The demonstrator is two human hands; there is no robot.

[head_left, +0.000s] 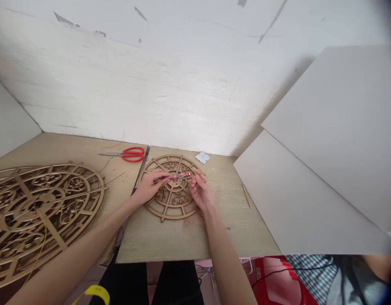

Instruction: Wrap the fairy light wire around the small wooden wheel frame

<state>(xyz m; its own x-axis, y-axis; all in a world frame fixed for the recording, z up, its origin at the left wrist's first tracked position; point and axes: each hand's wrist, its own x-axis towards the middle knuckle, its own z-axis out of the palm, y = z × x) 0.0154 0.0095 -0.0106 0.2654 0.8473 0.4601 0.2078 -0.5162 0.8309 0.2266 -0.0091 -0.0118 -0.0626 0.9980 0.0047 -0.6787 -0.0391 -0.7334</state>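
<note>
A slim red printed tube (182,175) lies level above the middle of a small round gold lattice frame (163,212). My left hand (151,185) pinches the tube's left end between thumb and fingers. At its right end is my right hand (200,188), with the fingers curled closed; what they hold, if anything, is too small to make out. Beneath both hands the frame rests flat on the wooden table (233,228), partly covered by them.
Larger gold lattice frames (55,235) with loose wires fill the left side. Red-handled scissors (132,154) and a small white packet (202,157) lie toward the wall. White boards (303,190) lean at right, by a thin stick (247,196). Another person (357,279) sits lower right.
</note>
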